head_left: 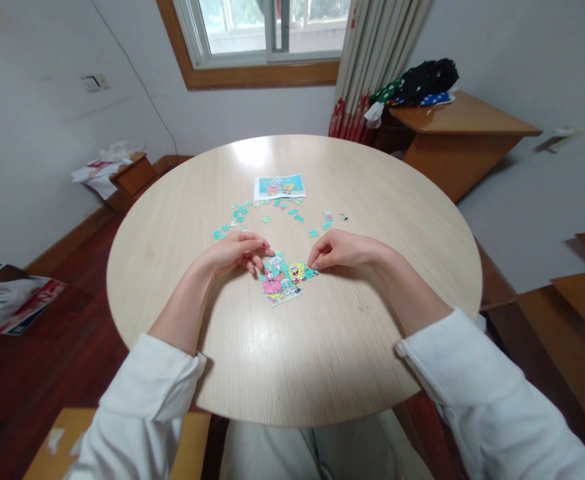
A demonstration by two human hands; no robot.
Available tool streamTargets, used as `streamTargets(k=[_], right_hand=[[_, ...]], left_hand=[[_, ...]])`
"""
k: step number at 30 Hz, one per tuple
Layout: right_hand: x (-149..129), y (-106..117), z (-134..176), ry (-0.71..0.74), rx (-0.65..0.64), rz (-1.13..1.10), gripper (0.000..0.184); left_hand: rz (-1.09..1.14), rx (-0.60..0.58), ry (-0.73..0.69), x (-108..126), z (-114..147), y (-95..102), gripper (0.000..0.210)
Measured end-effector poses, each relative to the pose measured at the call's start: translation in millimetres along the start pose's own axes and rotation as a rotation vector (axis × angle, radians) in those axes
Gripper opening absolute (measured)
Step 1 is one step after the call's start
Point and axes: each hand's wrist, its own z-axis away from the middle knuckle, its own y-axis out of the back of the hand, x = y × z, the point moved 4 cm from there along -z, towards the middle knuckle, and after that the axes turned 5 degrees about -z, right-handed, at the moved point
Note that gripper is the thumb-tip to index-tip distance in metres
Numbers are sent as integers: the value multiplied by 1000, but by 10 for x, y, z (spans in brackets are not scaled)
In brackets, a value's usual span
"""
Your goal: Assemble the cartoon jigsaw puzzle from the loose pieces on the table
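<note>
A partly joined jigsaw puzzle [282, 283] lies flat on the round table, showing a pink figure, a pale green figure and a yellow square one. At its upper left edge is my left hand [237, 253], fingers loosely bent and apart, with nothing seen in them. My right hand [345, 249] pinches at the right edge of the assembled part, thumb and forefinger on a small teal puzzle piece [314, 273] there. Loose teal puzzle pieces [241, 211] lie in an arc beyond both hands.
Behind the loose pieces lies a printed reference picture [279, 187]. The pale round table [292, 373] stands before a window. A wooden cabinet [465, 115] with dark polka-dot cloth [429, 80] is at the back right. A wooden stool [192, 447] shows at the lower left.
</note>
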Motion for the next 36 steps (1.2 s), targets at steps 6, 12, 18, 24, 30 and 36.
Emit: streamTargets(k=[6,12,18,24,30,36], right_hand=[[3,-17,-3,-41,21,-24,5],[7,-25,-5,-48,13,-27,8],[-4,-23,-3,-35,30,30,8],[10,-15,-9,-37,52,88,13],[62,-10,-31,-52,59,132,14],[42,-1,-26,-52,77,167,19]], left_hand=[[-25,23,9,26,22,-19,11],[-11,16,4,37,29,-26,11],[0,3,3,15,10,-10,10],[-5,-10,-6,3,1,-3,9],[-8,-6,-2,15,9,-13,9],[-4,-16,-5,11,1,-5,10]])
